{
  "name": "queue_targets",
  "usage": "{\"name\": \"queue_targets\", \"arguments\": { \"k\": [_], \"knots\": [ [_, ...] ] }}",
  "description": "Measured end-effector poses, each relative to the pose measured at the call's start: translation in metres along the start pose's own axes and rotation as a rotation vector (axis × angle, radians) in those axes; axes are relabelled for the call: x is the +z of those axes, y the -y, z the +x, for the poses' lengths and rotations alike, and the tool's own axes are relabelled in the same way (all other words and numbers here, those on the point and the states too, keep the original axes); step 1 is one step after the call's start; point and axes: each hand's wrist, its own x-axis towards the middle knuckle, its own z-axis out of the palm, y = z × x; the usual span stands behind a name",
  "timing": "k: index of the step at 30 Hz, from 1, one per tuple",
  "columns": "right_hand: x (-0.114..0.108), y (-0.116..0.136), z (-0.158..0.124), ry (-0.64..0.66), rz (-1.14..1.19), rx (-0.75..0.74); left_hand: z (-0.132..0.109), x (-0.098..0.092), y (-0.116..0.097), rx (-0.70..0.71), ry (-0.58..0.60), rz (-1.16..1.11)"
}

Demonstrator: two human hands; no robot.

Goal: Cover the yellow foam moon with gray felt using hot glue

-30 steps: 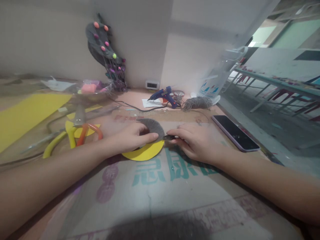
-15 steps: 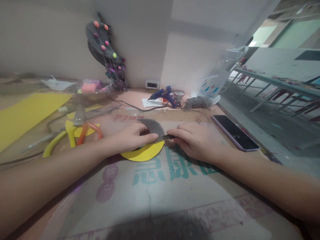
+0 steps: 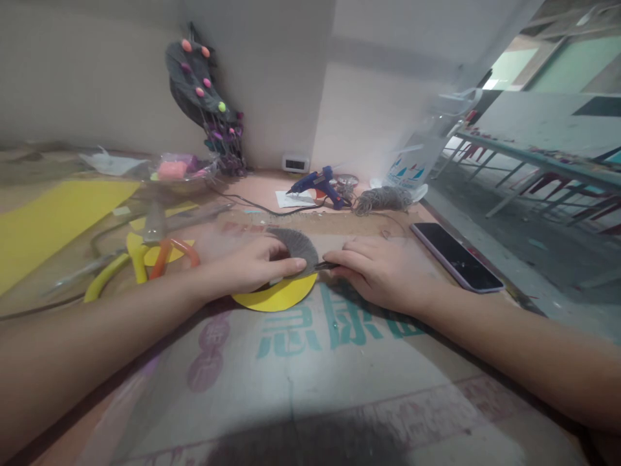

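A yellow paper disc (image 3: 276, 296) lies on a printed cardboard sheet (image 3: 310, 362), partly covered with grey wound string (image 3: 297, 243). My left hand (image 3: 252, 264) rests on the disc, its fingers pressed together on the grey string. My right hand (image 3: 383, 270) lies just right of the disc, fingers pinched on a dark strand end (image 3: 326, 265) at the disc's edge.
Yellow and orange pliers (image 3: 145, 259) lie to the left, beside yellow paper (image 3: 48, 220). A blue glue gun (image 3: 317, 184) and a bundle of grey string (image 3: 383, 199) sit behind. A phone (image 3: 456, 257) lies at the right near the table edge.
Both hands hold nearly the same position; the disc and my hands have shifted very slightly upward in the view.
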Motion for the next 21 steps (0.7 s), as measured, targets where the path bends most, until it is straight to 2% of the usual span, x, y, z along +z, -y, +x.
{"name": "queue_targets", "arguments": {
  "k": [6,9,14,18,21],
  "knots": [
    [0.001,0.001,0.000,-0.030,0.034,0.021,0.000,0.000,0.001,-0.027,0.013,0.009],
    [0.004,0.000,-0.002,-0.030,0.146,0.086,0.000,0.000,0.002,-0.056,0.015,0.033],
    [0.005,0.000,-0.006,-0.104,0.270,0.222,-0.001,0.001,0.004,-0.083,0.002,0.053],
    [-0.003,0.007,0.001,-0.102,0.349,0.395,0.000,0.002,0.000,-0.064,-0.027,0.061],
    [-0.005,0.011,0.011,-0.063,0.546,0.584,-0.001,0.003,-0.006,-0.026,-0.083,0.111]
  ]
}}
